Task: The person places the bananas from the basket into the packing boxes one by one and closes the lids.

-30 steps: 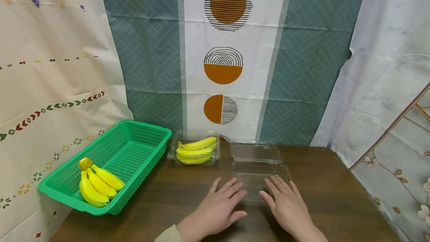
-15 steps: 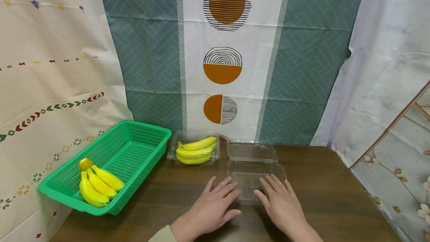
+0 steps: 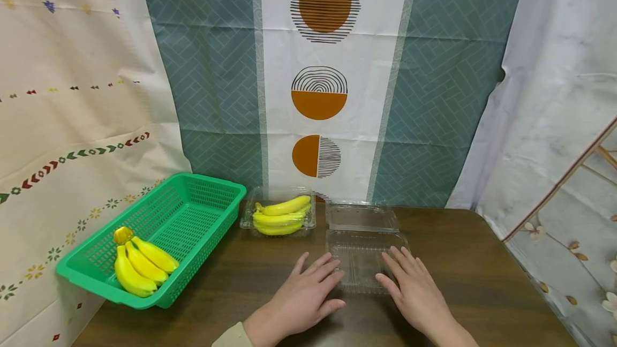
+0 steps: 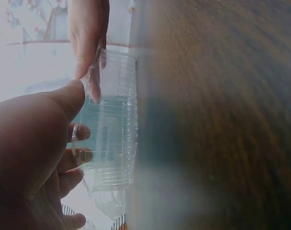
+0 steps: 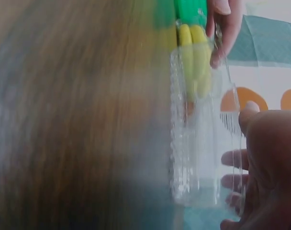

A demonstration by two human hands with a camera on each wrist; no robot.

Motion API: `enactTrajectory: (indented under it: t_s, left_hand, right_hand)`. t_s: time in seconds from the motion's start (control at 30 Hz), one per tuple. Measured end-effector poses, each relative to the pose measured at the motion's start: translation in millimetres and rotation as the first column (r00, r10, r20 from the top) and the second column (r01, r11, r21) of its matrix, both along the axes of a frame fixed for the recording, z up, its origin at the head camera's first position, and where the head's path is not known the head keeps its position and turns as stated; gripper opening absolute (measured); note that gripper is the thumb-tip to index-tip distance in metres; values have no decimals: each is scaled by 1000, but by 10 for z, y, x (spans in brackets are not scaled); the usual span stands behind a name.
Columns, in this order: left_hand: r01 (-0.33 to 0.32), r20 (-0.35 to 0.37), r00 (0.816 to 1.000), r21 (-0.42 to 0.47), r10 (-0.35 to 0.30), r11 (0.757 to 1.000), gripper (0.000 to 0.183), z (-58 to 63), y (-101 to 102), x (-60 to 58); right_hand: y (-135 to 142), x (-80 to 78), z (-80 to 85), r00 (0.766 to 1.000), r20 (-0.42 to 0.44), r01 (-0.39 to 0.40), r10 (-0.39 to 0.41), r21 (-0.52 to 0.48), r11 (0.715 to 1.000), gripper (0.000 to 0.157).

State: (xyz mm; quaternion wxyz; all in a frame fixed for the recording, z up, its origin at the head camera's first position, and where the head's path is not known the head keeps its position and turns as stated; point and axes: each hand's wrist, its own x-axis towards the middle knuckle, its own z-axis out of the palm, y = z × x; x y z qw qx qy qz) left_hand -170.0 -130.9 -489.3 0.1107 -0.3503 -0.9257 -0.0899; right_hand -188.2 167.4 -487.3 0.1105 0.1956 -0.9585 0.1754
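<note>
A clear plastic clamshell container (image 3: 365, 266) lies unfolded on the table, its lid (image 3: 362, 217) laid back toward the wall. My left hand (image 3: 308, 296) reaches over its near left corner with fingers extended; in the left wrist view the thumb and fingertips are right at the container's rim. On the other side, my right hand (image 3: 418, 294) spreads its relaxed fingers over the right rim, palm down. The right wrist view shows that hand's fingers (image 5: 234, 181) behind the clear wall. Nothing lies inside the container.
At the left, a green perforated basket (image 3: 212, 216) holds a bunch of bananas (image 3: 142, 266) in its near end. Another clear container, closed over bananas (image 3: 281, 221), stands at the back by the wall. Patterned cloths hang behind and at both sides.
The unfolded container and both hands have shifted slightly left since the first frame. In the last half second the right hand has moved a little to the right along the container.
</note>
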Motion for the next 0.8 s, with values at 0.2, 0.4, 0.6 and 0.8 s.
enactTrajectory:
  t_s: [0.2, 0.4, 0.6, 0.8]
  left_hand:
    - [1, 7, 1000, -6, -1, 1000, 58, 2, -6, -5]
    - [-3, 19, 1000, -12, 4, 1000, 60, 20, -14, 0]
    - [3, 12, 1000, -16, -3, 1000, 62, 12, -14, -2]
    - [6, -2, 1000, -20, -6, 1000, 61, 3, -8, -10]
  right_hand:
    - [123, -18, 9, 998, 57, 13, -12, -26, 1000, 70]
    - [227, -46, -4, 994, 108, 24, -18, -53, 998, 78]
    - [319, -89, -22, 983, 182, 39, -24, -83, 996, 87]
    - [378, -108, -52, 979, 200, 50, -30, -96, 994, 94]
